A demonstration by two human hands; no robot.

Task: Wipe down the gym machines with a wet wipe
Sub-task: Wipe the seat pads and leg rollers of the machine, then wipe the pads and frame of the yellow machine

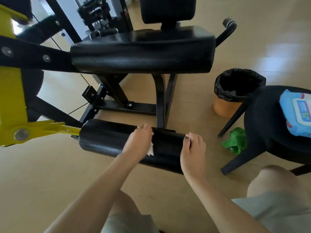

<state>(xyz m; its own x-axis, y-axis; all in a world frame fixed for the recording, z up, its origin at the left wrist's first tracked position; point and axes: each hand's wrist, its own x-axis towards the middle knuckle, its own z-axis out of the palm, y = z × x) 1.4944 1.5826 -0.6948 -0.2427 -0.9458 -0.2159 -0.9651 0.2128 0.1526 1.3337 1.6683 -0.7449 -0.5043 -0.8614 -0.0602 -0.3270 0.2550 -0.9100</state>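
Your left hand [139,142] lies over the top of the lower roller pad [107,140] of the gym machine, fingers curled down around a white wet wipe [151,149]; only a small corner of the wipe shows, peeking out under the palm against the black textured cover. Your right hand [193,148] grasps the right end of the same roller pad, fingers wrapped over its end face with the thumb side toward you. The two hands sit near each other on the pad's right half.

The roller pad is fixed on a yellow lever arm [42,130] that runs off to the left. Above and behind it is the wide black seat cushion [143,54], with a back pad [168,9] rising behind that, all carried on a black steel frame [127,105] standing on the pale floor [50,165].

To your right stands a black stool [262,125] with a blue pack of wet wipes [296,113] lying on its seat. Just behind the stool is an orange bin with a black liner [235,86], and a crumpled green cloth [235,142] lies on the floor between the stool's legs. Your knees, in light shorts, show at the bottom of the view.
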